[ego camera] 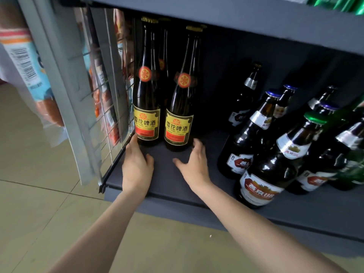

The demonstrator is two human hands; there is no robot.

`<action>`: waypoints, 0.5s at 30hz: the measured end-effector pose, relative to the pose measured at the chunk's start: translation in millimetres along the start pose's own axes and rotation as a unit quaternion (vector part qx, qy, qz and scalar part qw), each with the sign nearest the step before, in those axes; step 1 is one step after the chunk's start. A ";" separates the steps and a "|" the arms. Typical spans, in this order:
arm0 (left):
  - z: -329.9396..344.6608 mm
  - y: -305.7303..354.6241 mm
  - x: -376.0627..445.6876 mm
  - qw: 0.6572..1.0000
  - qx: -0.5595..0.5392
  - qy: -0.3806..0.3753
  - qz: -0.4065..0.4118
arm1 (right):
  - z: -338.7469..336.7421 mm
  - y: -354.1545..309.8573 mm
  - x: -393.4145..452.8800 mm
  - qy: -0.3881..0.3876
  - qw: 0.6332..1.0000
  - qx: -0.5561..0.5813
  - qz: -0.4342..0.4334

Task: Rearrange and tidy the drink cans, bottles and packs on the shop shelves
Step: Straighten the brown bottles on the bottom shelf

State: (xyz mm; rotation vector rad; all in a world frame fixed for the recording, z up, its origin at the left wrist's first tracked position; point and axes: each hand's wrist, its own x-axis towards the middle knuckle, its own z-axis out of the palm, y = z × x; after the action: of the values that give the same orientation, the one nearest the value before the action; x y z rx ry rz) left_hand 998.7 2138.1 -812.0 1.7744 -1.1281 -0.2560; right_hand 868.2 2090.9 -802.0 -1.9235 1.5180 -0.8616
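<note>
Low on the dark shelf point(197, 196), beside a cluster of brown beer bottles point(262, 166) at right, two tall yellow-labelled bottles point(178, 115) stand upright at the left end as your left hand point(136, 164) and right hand point(194, 164) flank them, fingers relaxed, gripping nothing.

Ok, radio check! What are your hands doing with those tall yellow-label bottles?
Both hands open: left hand and right hand at the bases of two yellow-label bottles. Both upright, near the wire side panel. Silver-necked bottles crowd the right.
</note>
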 end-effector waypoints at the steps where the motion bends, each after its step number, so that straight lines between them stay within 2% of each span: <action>1: 0.7 3.5 -5.7 1.000 0.012 0.000 0.003 | -9.9 4.9 -15.1 -0.034 0.999 -0.020 -0.018; 4: 4.4 15.8 -20.8 0.999 0.036 -0.017 0.007 | -45.1 21.9 -64.1 -0.105 0.989 -0.067 -0.083; 10: 23.4 45.9 -46.6 0.995 0.027 -0.077 0.051 | -103.3 53.0 -113.5 -0.141 0.980 -0.095 -0.105; 12: 35.4 59.8 -53.3 0.989 0.012 -0.128 0.074 | -117.7 62.4 -122.9 -0.110 0.987 -0.083 -0.089; 15: 59.3 78.4 -56.4 0.970 -0.030 -0.223 0.091 | -140.3 74.9 -129.7 -0.007 0.997 -0.070 -0.025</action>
State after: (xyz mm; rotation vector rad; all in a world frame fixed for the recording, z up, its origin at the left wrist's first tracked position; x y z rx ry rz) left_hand 886.6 2138.6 -794.8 1.5871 -1.5732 -0.5923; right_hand 693.5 2197.4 -786.1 -2.0719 1.5647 -0.7801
